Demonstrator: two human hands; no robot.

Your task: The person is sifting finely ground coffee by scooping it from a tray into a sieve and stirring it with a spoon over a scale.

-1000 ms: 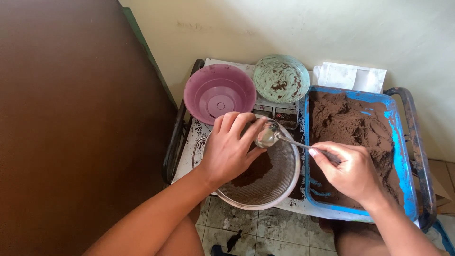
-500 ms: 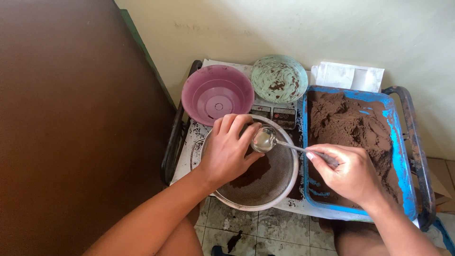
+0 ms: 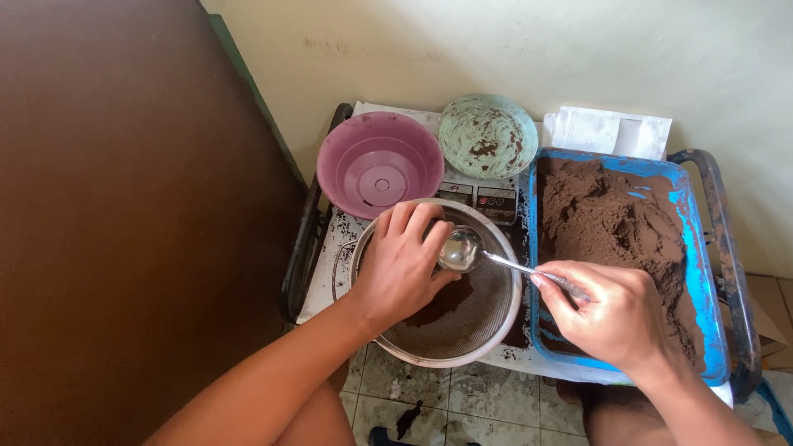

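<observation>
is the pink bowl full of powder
No, the pink bowl is empty; the brown powder lies in the blue tray.

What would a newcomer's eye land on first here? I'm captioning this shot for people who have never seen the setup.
Probably the blue tray heaped with brown powder on the right, the brightest thing in view. Next, at centre, the left hand rests inside a round metal sieve while the right hand holds a metal spoon over it. Behind sit an empty purple bowl and a powder-smeared green bowl.
</observation>
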